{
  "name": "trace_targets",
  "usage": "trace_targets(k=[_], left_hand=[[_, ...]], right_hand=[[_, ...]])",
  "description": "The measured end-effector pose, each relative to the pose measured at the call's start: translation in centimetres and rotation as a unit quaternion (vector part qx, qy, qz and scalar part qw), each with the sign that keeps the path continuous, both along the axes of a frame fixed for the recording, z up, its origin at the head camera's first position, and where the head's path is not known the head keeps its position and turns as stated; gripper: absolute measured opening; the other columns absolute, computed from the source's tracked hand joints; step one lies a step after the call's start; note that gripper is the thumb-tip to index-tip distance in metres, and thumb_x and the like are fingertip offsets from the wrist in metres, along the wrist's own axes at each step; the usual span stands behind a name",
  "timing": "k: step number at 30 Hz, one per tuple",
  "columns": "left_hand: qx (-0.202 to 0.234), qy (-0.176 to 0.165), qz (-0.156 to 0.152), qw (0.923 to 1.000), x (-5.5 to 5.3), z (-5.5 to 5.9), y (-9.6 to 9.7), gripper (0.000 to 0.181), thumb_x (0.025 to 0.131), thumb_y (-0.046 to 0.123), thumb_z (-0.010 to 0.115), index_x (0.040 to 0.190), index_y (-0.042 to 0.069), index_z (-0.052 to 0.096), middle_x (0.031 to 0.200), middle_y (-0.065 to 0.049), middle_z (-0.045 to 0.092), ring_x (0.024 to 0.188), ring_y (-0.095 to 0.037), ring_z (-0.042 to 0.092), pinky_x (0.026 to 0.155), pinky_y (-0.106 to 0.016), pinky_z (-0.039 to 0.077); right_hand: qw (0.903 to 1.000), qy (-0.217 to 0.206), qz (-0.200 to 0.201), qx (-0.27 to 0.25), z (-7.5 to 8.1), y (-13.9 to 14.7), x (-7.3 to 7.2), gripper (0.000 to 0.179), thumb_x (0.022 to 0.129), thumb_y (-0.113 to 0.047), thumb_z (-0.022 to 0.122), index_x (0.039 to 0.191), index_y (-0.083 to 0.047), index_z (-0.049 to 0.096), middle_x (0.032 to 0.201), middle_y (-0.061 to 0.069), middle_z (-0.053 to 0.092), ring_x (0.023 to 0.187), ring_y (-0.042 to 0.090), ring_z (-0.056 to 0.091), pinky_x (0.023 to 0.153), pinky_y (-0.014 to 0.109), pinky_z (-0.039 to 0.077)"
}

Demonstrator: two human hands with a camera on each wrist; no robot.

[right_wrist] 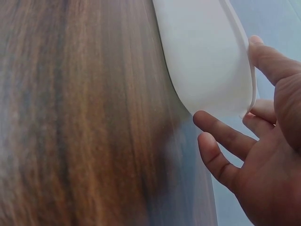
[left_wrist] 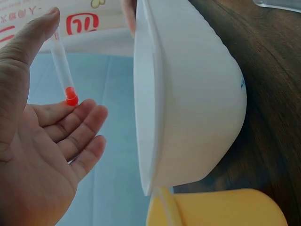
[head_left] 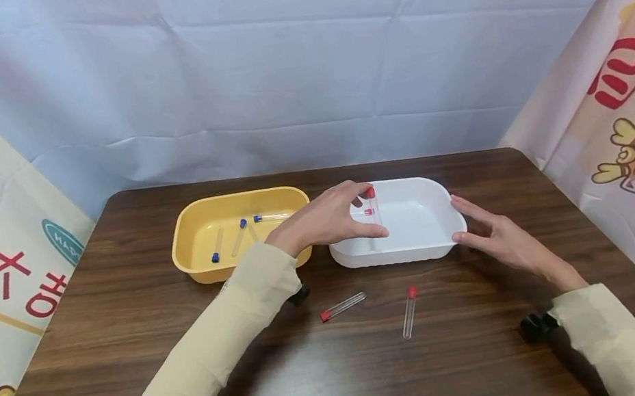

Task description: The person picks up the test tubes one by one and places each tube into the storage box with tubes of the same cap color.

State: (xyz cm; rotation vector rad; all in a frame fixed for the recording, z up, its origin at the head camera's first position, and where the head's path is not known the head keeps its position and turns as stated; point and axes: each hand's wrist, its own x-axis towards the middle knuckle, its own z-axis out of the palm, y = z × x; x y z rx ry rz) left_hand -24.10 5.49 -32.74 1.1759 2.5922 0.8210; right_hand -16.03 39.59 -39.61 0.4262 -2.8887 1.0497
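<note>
Over the white basin [head_left: 426, 251], my left hand [head_left: 329, 215] pinches a clear test tube [left_wrist: 61, 63] end to end between thumb and index finger. Its red cap [left_wrist: 71, 96] is at the index fingertip; the other fingers are loosely bent. Another red-capped tube [head_left: 368, 212] shows inside the basin, partly hidden by this hand. At the basin's right end, my right hand [head_left: 503, 239] holds the rim, thumb and fingers spread around the end wall. In the right wrist view, the thumb and fingertips touch the basin [right_wrist: 207, 56].
A yellow basin [head_left: 205, 276] stands left of the white one and holds several blue-capped tubes [head_left: 243, 224]. Two red-capped tubes lie on the wooden table in front, one tube [head_left: 344, 307] slanting and another tube [head_left: 410, 313] nearer. A pale curtain [head_left: 298, 76] hangs behind the table.
</note>
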Motion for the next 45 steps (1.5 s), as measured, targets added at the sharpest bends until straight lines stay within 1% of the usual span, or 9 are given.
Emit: trace_targets(k=[9,15,21,25,28,30,33,39,45], left_hand=[[-0.003,-0.013,0.008,0.9999,-1.1,-1.2,2.1,0.095,0.066,0.074,0.061,0.139,0.016,0.041,0.122,-0.001,0.051,0.106,-0.014,0.049,0.086,-0.027,0.044],[0.003,-0.014,-0.007,0.9999,-1.8,-2.2,3.3,0.082,0.069,0.068,0.065,0.129,0.015,0.048,0.124,-0.003,0.052,0.103,-0.015,0.051,0.085,-0.025,0.043],[-0.002,-0.004,-0.021,0.9998,-2.3,-2.7,4.3,0.076,0.070,0.067,0.065,0.124,0.015,0.051,0.123,-0.003,0.053,0.104,-0.014,0.050,0.088,-0.025,0.042],[-0.017,0.010,-0.015,0.9997,-2.6,-3.0,5.1,0.075,0.070,0.069,0.064,0.123,0.016,0.051,0.120,0.001,0.052,0.102,-0.011,0.048,0.088,-0.024,0.041],[-0.032,0.024,-0.008,0.9992,-2.9,-3.1,5.6,0.076,0.071,0.069,0.063,0.124,0.016,0.051,0.116,0.002,0.052,0.100,-0.010,0.048,0.087,-0.023,0.041],[-0.041,0.028,-0.002,0.9988,-3.0,-3.2,5.9,0.078,0.071,0.069,0.063,0.126,0.015,0.050,0.115,0.002,0.052,0.099,-0.010,0.048,0.088,-0.024,0.041],[-0.052,0.033,0.008,0.9980,-3.2,-3.4,6.2,0.079,0.071,0.068,0.064,0.127,0.013,0.050,0.116,0.000,0.051,0.102,-0.011,0.048,0.091,-0.025,0.040],[-0.069,0.014,0.031,0.9971,-3.8,-4.1,6.2,0.081,0.071,0.064,0.067,0.131,0.012,0.048,0.127,-0.004,0.049,0.113,-0.014,0.044,0.099,-0.027,0.035],[-0.083,0.011,0.031,0.9960,-4.1,-4.8,6.1,0.083,0.071,0.064,0.068,0.131,0.011,0.047,0.128,-0.002,0.049,0.111,-0.013,0.043,0.099,-0.026,0.034]], right_hand=[[1.0000,0.001,-0.002,-0.006,0.1,0.0,0.2,0.072,0.088,-0.026,0.066,0.148,-0.019,0.026,0.152,-0.001,0.021,0.136,0.025,0.023,0.091,0.001,0.022],[1.0000,0.008,-0.001,-0.001,0.2,-0.1,0.1,0.073,0.087,-0.024,0.067,0.147,-0.018,0.028,0.151,0.000,0.023,0.135,0.026,0.025,0.091,0.001,0.022],[1.0000,-0.003,-0.006,-0.003,2.0,-1.6,0.9,0.072,0.087,-0.021,0.068,0.146,-0.010,0.030,0.150,0.008,0.024,0.134,0.031,0.027,0.090,0.002,0.025],[0.9998,-0.012,-0.013,0.005,3.1,-2.4,1.6,0.070,0.088,-0.020,0.066,0.146,-0.006,0.029,0.150,0.013,0.024,0.133,0.034,0.028,0.100,0.024,0.034],[0.9997,-0.016,-0.017,0.008,3.4,-2.7,1.8,0.069,0.089,-0.020,0.065,0.146,-0.006,0.028,0.150,0.012,0.023,0.133,0.034,0.028,0.099,0.046,0.033],[0.9996,-0.018,-0.018,0.006,3.4,-2.7,1.9,0.069,0.089,-0.019,0.065,0.146,-0.007,0.028,0.150,0.011,0.023,0.133,0.034,0.028,0.098,0.051,0.032],[0.9997,-0.016,-0.019,0.006,3.4,-2.7,1.9,0.069,0.089,-0.019,0.065,0.146,-0.007,0.029,0.150,0.011,0.024,0.133,0.033,0.028,0.098,0.050,0.032],[0.9997,-0.009,-0.018,0.012,3.2,-2.6,1.8,0.069,0.088,-0.019,0.066,0.146,-0.007,0.030,0.150,0.010,0.025,0.133,0.032,0.028,0.099,0.045,0.032],[0.9998,-0.011,-0.016,0.010,3.3,-2.7,1.7,0.070,0.088,-0.018,0.066,0.146,-0.006,0.030,0.150,0.010,0.024,0.133,0.032,0.028,0.099,0.045,0.031]])
